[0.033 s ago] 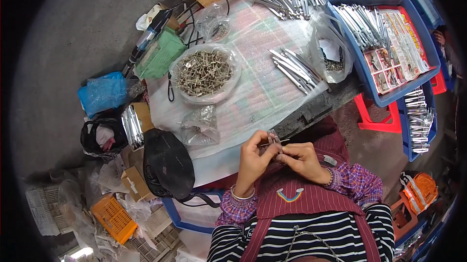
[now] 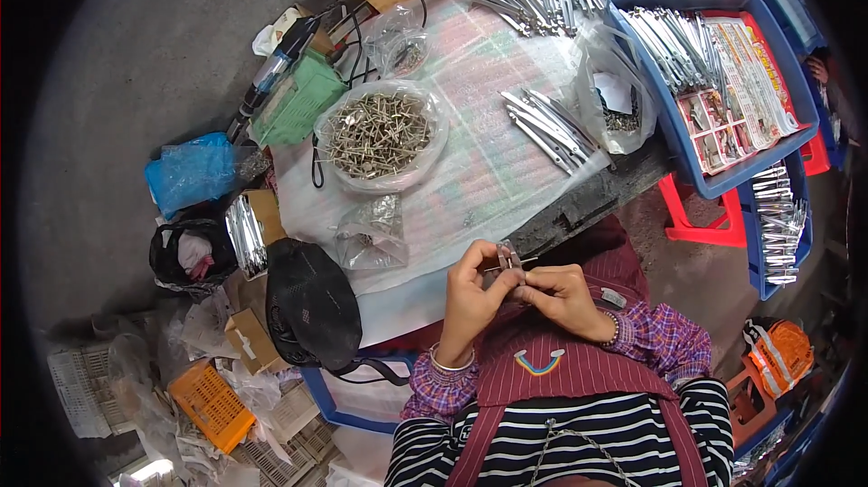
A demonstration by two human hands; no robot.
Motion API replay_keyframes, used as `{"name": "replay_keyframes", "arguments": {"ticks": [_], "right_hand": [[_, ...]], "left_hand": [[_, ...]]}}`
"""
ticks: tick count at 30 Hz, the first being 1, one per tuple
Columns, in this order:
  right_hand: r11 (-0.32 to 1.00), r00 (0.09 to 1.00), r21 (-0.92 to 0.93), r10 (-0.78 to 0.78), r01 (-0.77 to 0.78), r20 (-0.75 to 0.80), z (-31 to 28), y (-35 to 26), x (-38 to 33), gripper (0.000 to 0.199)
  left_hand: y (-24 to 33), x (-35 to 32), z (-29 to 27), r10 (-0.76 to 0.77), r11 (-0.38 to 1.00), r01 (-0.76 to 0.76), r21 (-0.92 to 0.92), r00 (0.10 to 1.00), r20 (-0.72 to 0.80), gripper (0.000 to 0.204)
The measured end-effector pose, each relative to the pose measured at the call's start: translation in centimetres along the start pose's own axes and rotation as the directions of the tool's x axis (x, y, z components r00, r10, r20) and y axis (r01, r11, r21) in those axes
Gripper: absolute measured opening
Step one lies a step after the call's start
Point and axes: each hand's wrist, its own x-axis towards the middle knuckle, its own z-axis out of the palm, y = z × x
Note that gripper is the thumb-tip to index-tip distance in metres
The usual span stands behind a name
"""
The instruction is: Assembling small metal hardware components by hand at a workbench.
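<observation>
Grey part (image 2: 508,254) is being pinched by left hand (image 2: 472,297) fingers, long axis pointing away from body; right hand (image 2: 568,302) is being held just beside, can't tell its grip.

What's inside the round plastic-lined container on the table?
The container shows a jumbled heap of loose metal pins. The heap covers the bottom, so anything beneath it can't be seen.
</observation>
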Motion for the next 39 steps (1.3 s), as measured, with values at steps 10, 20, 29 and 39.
{"name": "replay_keyframes", "arguments": {"ticks": [10,20,29,39], "right_hand": [[1.0,1.0,0.022,0.022,-0.022,0.008,0.0,0.3,0.2,0.011],[1.0,0.999,0.012,0.021,-0.021,0.026,-0.1,0.1,0.3,0.012],[0.998,0.999,0.038,0.052,-0.052,0.008,0.0,0.2,0.3,0.012],[0.995,0.996,0.058,0.085,-0.087,0.029,-0.4,1.0,0.2,0.013]], "left_hand": [[-0.6,0.3,-0.7,-0.074,0.995,0.07,0.074,0.996,0.052,0.01],[-0.7,0.4,-1.1,-0.048,0.982,0.036,0.185,0.997,0.057,0.013],[-0.6,0.4,-1.2,-0.069,0.984,0.068,0.165,0.998,0.001,0.013],[-0.3,1.0,0.5,-0.011,1.0,0.012,0.016,0.997,-0.076,0.012]]}}
